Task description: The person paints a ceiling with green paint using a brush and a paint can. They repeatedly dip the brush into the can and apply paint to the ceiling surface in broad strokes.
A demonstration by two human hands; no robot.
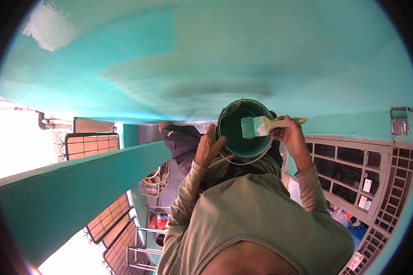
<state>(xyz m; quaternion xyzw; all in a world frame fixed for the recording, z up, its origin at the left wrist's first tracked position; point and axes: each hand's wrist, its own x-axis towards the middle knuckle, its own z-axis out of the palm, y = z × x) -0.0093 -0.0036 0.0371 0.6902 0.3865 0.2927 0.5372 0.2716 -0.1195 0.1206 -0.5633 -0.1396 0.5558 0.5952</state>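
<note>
A round bucket (244,152) with dark green insides is held up in front of my body, its thin wire handle hanging on the near side. My left hand (209,147) grips the bucket's left rim, fingers outside and thumb over the edge. In my right hand (289,134) is a paintbrush (267,126) with a yellowish wooden handle, its fingers closed round the grip. The brush lies level over the bucket's opening, with pale green bristles pointing left. How much paint the bucket contains I cannot tell.
Ahead stands a wall (261,55) with uneven patches of turquoise and duller green. A turquoise beam (78,174) runs along the left. To the right is a paned window (348,169), with a small electrical box (399,127) beyond it. A metal ladder (144,250) stands lower left.
</note>
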